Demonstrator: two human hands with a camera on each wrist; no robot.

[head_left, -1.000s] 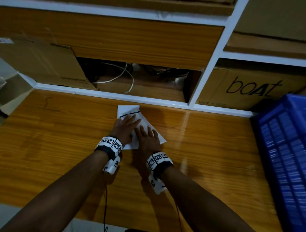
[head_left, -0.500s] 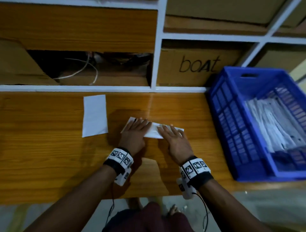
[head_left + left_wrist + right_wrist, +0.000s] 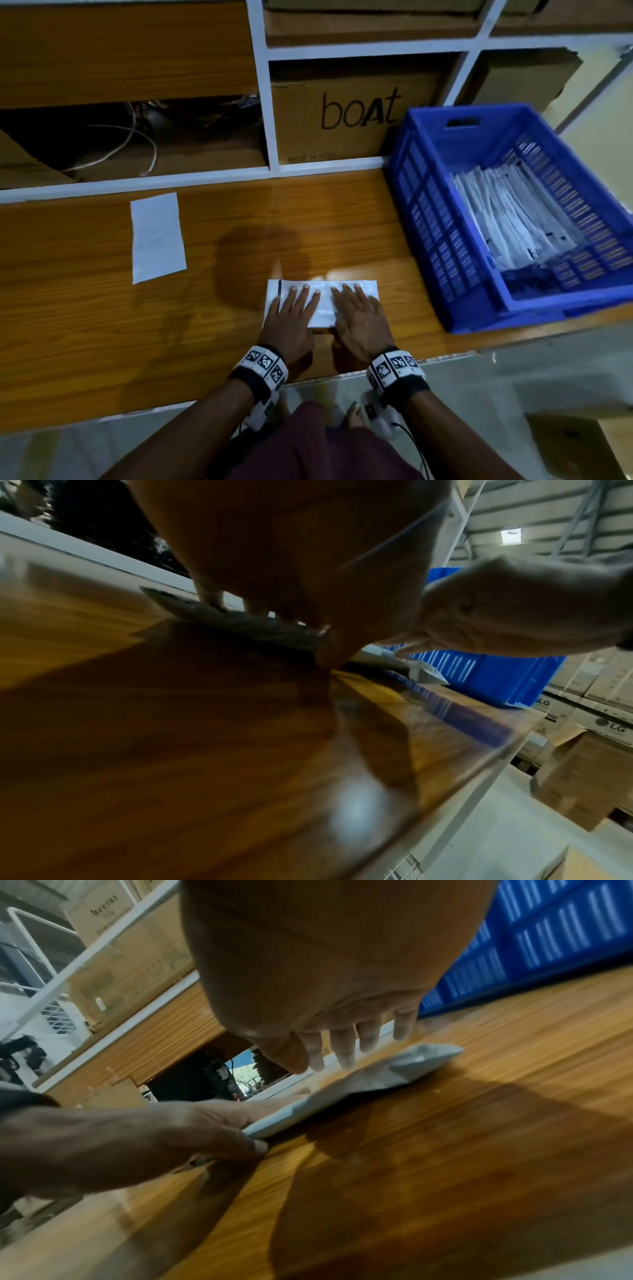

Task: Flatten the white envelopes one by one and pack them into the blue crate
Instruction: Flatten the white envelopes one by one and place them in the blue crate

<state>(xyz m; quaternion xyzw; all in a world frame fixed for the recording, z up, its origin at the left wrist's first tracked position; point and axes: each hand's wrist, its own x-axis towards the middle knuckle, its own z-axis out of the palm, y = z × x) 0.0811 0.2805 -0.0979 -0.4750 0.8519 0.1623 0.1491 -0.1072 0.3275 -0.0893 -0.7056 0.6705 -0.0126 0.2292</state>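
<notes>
Nearer the table edge now, white envelope [image 3: 323,301] lies under both flat hands [image 3: 325,322]

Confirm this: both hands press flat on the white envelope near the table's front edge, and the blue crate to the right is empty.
Not quite. The left hand and right hand do press flat on the white envelope, but the blue crate is not empty: the head view shows white envelopes already stacked inside it.

Two white envelopes [image 3: 322,301] on the table, one blue crate [image 3: 445,240].
</notes>
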